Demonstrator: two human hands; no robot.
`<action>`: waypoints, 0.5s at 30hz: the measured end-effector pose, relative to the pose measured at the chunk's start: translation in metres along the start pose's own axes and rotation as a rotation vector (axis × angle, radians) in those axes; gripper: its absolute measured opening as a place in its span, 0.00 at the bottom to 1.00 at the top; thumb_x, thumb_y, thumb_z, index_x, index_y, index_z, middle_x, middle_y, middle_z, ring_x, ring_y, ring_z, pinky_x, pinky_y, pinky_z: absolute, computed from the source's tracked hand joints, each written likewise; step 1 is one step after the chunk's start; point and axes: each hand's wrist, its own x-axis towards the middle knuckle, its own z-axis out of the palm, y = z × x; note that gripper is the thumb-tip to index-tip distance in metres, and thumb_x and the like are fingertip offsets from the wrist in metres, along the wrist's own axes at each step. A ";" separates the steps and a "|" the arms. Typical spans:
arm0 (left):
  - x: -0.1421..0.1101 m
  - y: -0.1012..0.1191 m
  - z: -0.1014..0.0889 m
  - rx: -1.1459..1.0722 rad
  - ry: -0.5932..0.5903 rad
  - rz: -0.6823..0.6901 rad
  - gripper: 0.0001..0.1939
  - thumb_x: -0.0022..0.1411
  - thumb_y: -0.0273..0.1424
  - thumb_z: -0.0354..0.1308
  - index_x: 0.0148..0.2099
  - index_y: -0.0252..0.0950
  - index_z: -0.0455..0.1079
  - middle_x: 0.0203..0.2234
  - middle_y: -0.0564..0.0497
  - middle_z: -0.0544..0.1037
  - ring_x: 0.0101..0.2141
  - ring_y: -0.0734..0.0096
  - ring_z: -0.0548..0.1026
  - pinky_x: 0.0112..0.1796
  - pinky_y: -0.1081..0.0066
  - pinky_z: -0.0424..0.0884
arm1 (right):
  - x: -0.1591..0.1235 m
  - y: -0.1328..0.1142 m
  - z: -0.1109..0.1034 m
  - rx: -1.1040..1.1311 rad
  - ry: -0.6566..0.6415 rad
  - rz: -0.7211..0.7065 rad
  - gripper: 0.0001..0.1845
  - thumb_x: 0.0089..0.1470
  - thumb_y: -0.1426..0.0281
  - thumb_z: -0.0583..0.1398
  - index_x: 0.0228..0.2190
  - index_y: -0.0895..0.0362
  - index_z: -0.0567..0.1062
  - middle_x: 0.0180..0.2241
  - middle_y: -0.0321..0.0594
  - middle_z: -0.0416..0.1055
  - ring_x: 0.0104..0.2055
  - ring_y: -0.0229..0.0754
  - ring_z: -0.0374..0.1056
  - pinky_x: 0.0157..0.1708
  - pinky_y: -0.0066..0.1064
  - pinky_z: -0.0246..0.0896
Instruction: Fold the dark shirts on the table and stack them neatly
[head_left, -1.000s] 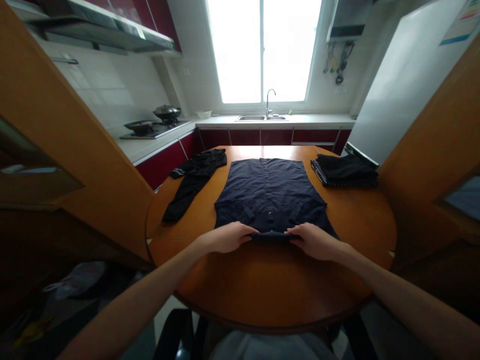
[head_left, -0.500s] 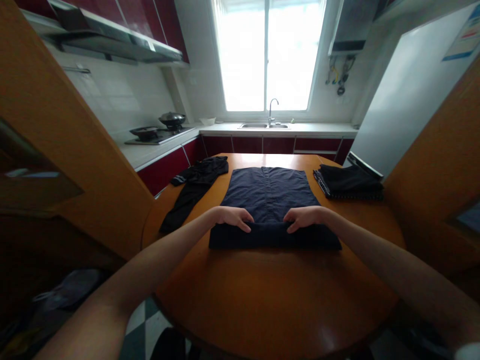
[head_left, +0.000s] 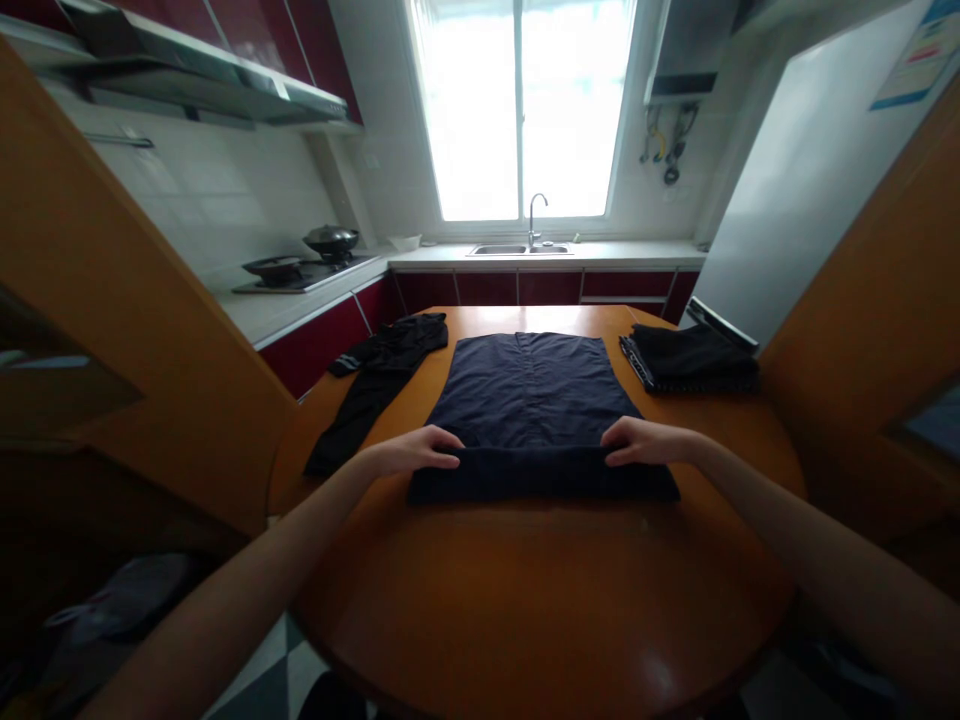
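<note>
A dark navy garment (head_left: 529, 385) lies flat on the wooden table, a seam running down its middle. Its near edge is turned over into a wide band; the exact kind of garment is unclear. At the left end of this band, my left hand (head_left: 420, 449) pinches the folded edge between thumb and fingers. My right hand (head_left: 651, 441) grips the same edge toward the right end, its fingers bent over the cloth.
Black clothing (head_left: 382, 375) with pale stripes lies loosely at the table's left. A stack of folded dark clothes (head_left: 694, 360) sits at the right. The round-edged wooden table (head_left: 540, 590) stands between wooden doors, with a sink (head_left: 501, 250) and stove (head_left: 307, 275) beyond.
My hands have moved apart along the folded edge, the left one leftward and the right one rightward. The view has shifted slightly, and the garment remains in place.
</note>
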 end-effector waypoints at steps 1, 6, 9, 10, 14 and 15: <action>-0.002 -0.003 0.004 -0.020 0.051 0.009 0.27 0.53 0.50 0.68 0.47 0.35 0.78 0.39 0.50 0.82 0.37 0.65 0.76 0.40 0.72 0.71 | -0.004 0.003 0.001 0.008 0.015 0.003 0.24 0.48 0.49 0.63 0.27 0.59 0.73 0.23 0.28 0.58 0.26 0.34 0.51 0.26 0.28 0.47; -0.002 -0.012 0.014 0.023 0.192 0.020 0.27 0.56 0.53 0.63 0.41 0.32 0.78 0.31 0.50 0.80 0.32 0.67 0.73 0.36 0.71 0.69 | -0.012 0.011 0.006 0.031 0.114 0.006 0.30 0.51 0.43 0.58 0.23 0.58 0.70 0.21 0.28 0.54 0.25 0.34 0.48 0.24 0.28 0.45; 0.003 -0.011 0.009 0.056 0.190 0.030 0.28 0.56 0.54 0.62 0.39 0.32 0.78 0.28 0.51 0.77 0.30 0.68 0.71 0.32 0.73 0.67 | -0.012 0.011 0.003 0.024 0.158 -0.004 0.32 0.52 0.41 0.56 0.22 0.58 0.68 0.21 0.28 0.52 0.25 0.34 0.47 0.24 0.29 0.44; 0.006 -0.010 0.004 0.061 0.194 0.036 0.28 0.55 0.55 0.62 0.39 0.32 0.78 0.27 0.52 0.77 0.29 0.69 0.70 0.31 0.73 0.66 | -0.011 0.010 0.000 0.022 0.167 -0.012 0.32 0.52 0.41 0.56 0.22 0.58 0.68 0.21 0.28 0.52 0.25 0.33 0.47 0.24 0.28 0.44; 0.022 -0.001 -0.022 0.029 0.211 0.042 0.28 0.51 0.55 0.65 0.37 0.32 0.78 0.26 0.52 0.75 0.28 0.70 0.69 0.29 0.73 0.65 | 0.003 0.009 -0.020 0.023 0.208 -0.008 0.32 0.49 0.40 0.58 0.22 0.59 0.70 0.21 0.29 0.54 0.24 0.33 0.48 0.23 0.28 0.44; 0.028 0.002 -0.029 0.008 0.213 0.030 0.28 0.49 0.55 0.67 0.36 0.32 0.78 0.25 0.52 0.75 0.28 0.70 0.69 0.29 0.73 0.65 | 0.009 0.010 -0.025 0.027 0.214 0.006 0.33 0.48 0.39 0.59 0.22 0.58 0.70 0.20 0.29 0.54 0.23 0.33 0.48 0.23 0.28 0.44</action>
